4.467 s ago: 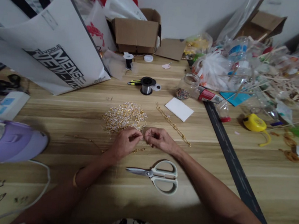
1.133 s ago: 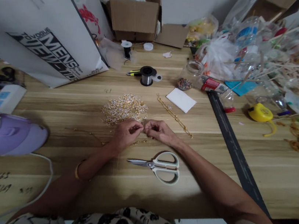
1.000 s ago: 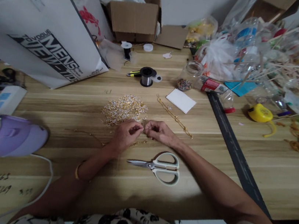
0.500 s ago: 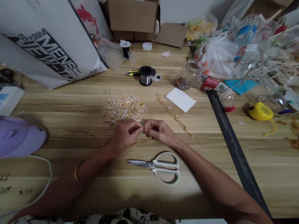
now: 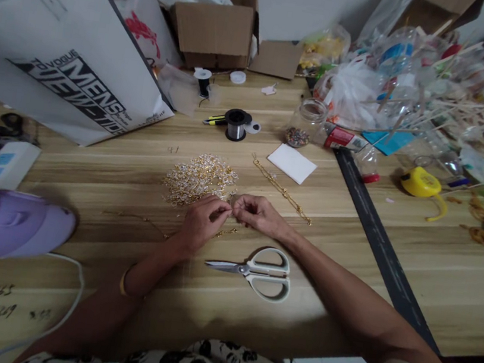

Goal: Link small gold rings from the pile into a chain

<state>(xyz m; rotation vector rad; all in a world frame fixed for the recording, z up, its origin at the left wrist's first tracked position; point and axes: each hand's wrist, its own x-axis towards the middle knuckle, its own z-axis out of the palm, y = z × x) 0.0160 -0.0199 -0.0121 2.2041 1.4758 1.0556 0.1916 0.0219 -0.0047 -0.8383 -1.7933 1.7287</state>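
My left hand (image 5: 205,219) and my right hand (image 5: 258,214) meet fingertip to fingertip over the wooden table, each closed in a pinch. Whatever the fingertips hold is too small to make out. A pile of small gold and clear pieces (image 5: 200,178) lies just beyond my left hand. One gold chain (image 5: 283,191) stretches out behind my right hand. Another thin gold chain (image 5: 150,222) passes partly under my left hand and wrist. Nearer me, scissors (image 5: 251,271) lie with slightly parted blades and white handles to the right.
Wire spool (image 5: 236,125), white card (image 5: 292,163) and open jar of beads (image 5: 307,124) stand farther back. A black strip (image 5: 386,247) crosses the table at right, near a yellow tape measure (image 5: 422,183). At left are a paper bag (image 5: 70,55) and a purple appliance (image 5: 24,226).
Both hands stay in nearly the same place, fingertips together. My left fingers have shifted very slightly. The objects on the table have not moved.
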